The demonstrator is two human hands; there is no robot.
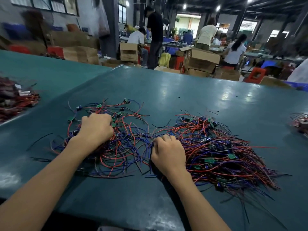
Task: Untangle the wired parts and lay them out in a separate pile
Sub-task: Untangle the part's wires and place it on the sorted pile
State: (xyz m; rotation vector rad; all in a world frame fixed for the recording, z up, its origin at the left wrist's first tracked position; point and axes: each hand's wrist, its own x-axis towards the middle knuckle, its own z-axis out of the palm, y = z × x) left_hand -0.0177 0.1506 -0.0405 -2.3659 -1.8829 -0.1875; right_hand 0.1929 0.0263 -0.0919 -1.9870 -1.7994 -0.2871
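your left hand (97, 126) rests knuckles up on the loose tangle (123, 152) of red, blue and black wired parts, its fingers curled down and bunched on the wires. your right hand (168, 153) has its fingers curled round strands at the left edge of the dense pile (221, 155), just beside the tangle; a few wires bridge the 2. both lie on the teal table (183, 90). a far-left heap (15, 100) and a right-edge heap (300, 120) sit well apart.
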